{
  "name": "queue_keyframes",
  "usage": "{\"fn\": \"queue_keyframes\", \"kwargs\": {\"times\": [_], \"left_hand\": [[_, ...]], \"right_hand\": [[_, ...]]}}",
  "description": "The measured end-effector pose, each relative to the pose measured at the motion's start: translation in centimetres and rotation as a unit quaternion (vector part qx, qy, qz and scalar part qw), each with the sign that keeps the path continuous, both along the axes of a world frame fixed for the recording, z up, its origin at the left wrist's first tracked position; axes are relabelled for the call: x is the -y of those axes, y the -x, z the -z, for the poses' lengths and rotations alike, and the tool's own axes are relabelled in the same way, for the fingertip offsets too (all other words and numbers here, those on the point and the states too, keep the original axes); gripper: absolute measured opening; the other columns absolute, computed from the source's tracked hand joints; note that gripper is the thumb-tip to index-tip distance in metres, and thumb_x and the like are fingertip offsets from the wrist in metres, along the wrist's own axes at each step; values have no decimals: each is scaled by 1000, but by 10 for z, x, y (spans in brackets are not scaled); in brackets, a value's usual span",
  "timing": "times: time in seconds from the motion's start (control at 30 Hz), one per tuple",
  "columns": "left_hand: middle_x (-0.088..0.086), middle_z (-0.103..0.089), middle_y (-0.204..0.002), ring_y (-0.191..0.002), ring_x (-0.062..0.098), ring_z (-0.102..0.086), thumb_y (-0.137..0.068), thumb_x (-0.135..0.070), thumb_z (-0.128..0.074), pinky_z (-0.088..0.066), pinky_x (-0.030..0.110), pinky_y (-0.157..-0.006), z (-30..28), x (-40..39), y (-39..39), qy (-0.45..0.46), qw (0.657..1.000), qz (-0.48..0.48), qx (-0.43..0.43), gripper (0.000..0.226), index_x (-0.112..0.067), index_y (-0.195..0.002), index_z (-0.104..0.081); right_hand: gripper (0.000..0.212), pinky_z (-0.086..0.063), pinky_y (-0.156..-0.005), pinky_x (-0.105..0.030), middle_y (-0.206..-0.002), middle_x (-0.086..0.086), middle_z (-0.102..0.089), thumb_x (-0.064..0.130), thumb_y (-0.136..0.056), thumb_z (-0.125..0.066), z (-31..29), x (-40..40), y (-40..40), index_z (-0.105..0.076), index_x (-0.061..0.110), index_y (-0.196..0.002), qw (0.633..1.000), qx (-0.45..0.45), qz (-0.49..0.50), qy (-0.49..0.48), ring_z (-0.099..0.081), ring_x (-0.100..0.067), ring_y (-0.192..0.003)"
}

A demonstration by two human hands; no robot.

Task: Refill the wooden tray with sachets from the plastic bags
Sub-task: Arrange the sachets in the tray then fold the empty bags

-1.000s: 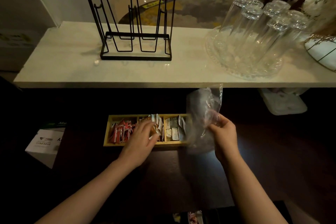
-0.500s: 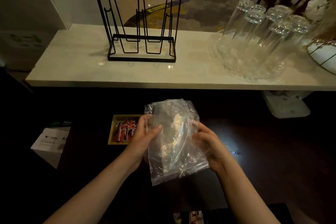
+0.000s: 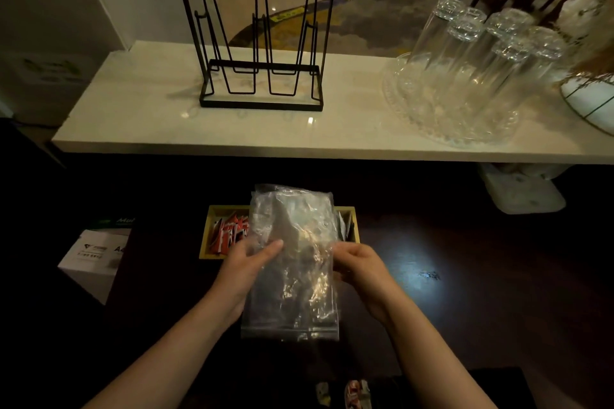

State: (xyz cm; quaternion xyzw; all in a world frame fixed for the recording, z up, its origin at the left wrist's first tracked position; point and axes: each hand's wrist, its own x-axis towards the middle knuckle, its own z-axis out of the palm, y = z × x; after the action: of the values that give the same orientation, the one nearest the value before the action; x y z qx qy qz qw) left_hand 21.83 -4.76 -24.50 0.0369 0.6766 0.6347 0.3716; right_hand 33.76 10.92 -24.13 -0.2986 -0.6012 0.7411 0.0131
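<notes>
clear plastic bag [image 3: 292,262] held flat by left hand [image 3: 247,271] and right hand [image 3: 362,271], covering wooden tray [image 3: 206,236], red sachets [image 3: 231,232] in left compartment

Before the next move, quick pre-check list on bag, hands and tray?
1. Clear plastic bag held by both hands: ok, left hand and right hand each have a grip on a side.
2. Bag emptied: looks ok, no sachets seen through it.
3. Wooden compartment tray reachable: ok, just behind the bag.
4. Red sachets in the left compartment: ok.
5. Middle and right compartments filled: cannot tell, bag hides them.
6. Spare sachets: cannot tell, something small at the bottom edge.
</notes>
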Motion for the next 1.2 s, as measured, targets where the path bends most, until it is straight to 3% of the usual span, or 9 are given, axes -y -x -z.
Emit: {"fn": "queue_keyframes", "kwargs": {"times": [0.2,0.43,0.57,0.7,0.83,0.93,1.03,1.1,1.2], "left_hand": [[-4,-71,-87,-94,15,-64,-60,-40,-82,-45,29,-87,3,8,3,17,997,60,-46,32,-17,-76,-65],[-8,-62,-90,-77,-8,-62,-83,-20,-68,-44,9,-63,-3,8,-6,46,994,42,-91,12,-19,-85,-56],[2,-68,-95,-87,19,-67,-80,-29,-68,-50,21,-66,-3,6,-15,31,994,-2,-100,24,-13,-97,-62],[-4,-59,-121,-110,14,-58,-81,-33,-67,-50,16,-81,-3,9,-14,15,994,-3,-105,46,-18,-123,-54],[-16,-44,-126,-109,3,-51,-85,-37,-57,-37,24,-94,-15,7,-22,-20,999,14,-38,65,-33,-143,-27],[-9,-53,-128,-115,16,-53,-77,-53,-63,-38,38,-101,-10,11,-20,17,998,45,40,65,-26,-134,-46],[7,-72,-106,-93,23,-69,-71,-44,-70,-51,37,-80,-8,15,-15,15,991,55,119,54,-12,-114,-64],[8,-75,-92,-79,22,-72,-82,-22,-65,-56,33,-67,-7,15,-18,-2,995,48,92,31,-10,-111,-64],[5,-73,-102,-89,22,-72,-92,-11,-55,-58,32,-69,-8,14,-19,-15,999,38,-11,31,-23,-120,-57]], "right_hand": [[34,-50,-95,-30,-114,-14,-70,-1,-77,-55,5,4,-4,-71,5,-106,998,-60,-6,22,-64,-24,-109],[57,-42,-103,-45,-127,-11,-64,54,-87,-47,1,4,-4,-61,13,-125,994,-66,1,88,-57,-29,-120],[30,-50,-92,-31,-109,-6,-73,33,-92,-57,-10,20,1,-70,12,-109,999,-43,14,-23,-67,-16,-103],[16,-48,-92,-30,-98,0,-76,16,-92,-58,-9,26,6,-74,14,-95,990,-65,118,-51,-68,-10,-100],[20,-46,-102,-48,-107,-9,-73,13,-94,-54,-4,29,12,-72,20,-98,978,-90,175,-72,-65,-24,-108],[26,-44,-104,-49,-117,-2,-68,20,-95,-48,-4,28,11,-64,31,-114,973,-93,162,-134,-61,-20,-114],[49,-41,-108,-45,-132,1,-57,34,-92,-49,-1,26,8,-40,28,-139,978,-80,143,-131,-54,-15,-123],[68,-40,-108,-50,-134,-4,-57,42,-85,-58,2,23,6,-30,24,-145,987,-64,130,-64,-56,-21,-123],[58,-51,-95,-49,-122,-13,-66,19,-85,-66,-2,17,-3,-42,18,-138,992,-53,78,88,-65,-33,-109]]}}
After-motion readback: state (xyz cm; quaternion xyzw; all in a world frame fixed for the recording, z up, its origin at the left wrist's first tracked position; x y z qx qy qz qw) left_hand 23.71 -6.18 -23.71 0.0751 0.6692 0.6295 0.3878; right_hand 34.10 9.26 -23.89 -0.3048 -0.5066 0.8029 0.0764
